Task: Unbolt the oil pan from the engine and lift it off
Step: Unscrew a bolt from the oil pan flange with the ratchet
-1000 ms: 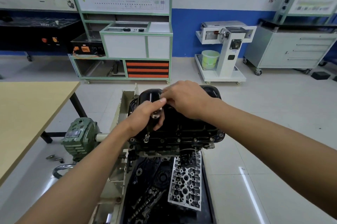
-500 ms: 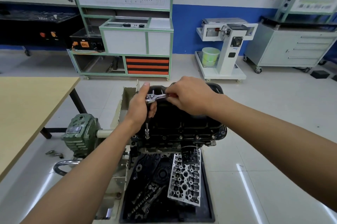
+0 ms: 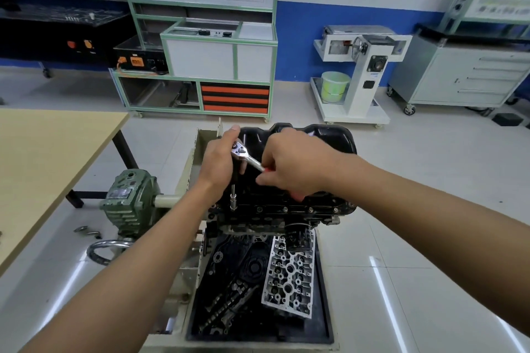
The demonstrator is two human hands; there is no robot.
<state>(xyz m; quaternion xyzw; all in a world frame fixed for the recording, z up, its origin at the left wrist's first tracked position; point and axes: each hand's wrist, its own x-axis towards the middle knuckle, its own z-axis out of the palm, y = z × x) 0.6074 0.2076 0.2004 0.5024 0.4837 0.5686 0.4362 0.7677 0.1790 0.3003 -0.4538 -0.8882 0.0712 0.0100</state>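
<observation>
The black oil pan (image 3: 329,137) sits on top of the upturned engine (image 3: 275,209) on its stand. A chrome ratchet (image 3: 243,153) with a long extension and socket (image 3: 233,200) stands upright on a bolt at the pan's near left flange. My left hand (image 3: 219,163) holds the ratchet head and the top of the extension. My right hand (image 3: 295,166) grips the ratchet's red handle, which points toward the right. More bolts (image 3: 285,210) show along the near flange.
A black tray (image 3: 324,321) below the engine holds a silver cylinder head (image 3: 289,275) and camshafts (image 3: 226,304). The green gearbox (image 3: 129,197) of the stand is at left, next to a wooden table (image 3: 43,163). Cabinets and a white cart stand behind.
The ratchet handle has swung from pointing away toward my right side, with my right hand following it. My left hand stayed on the ratchet head. The view has come closer.
</observation>
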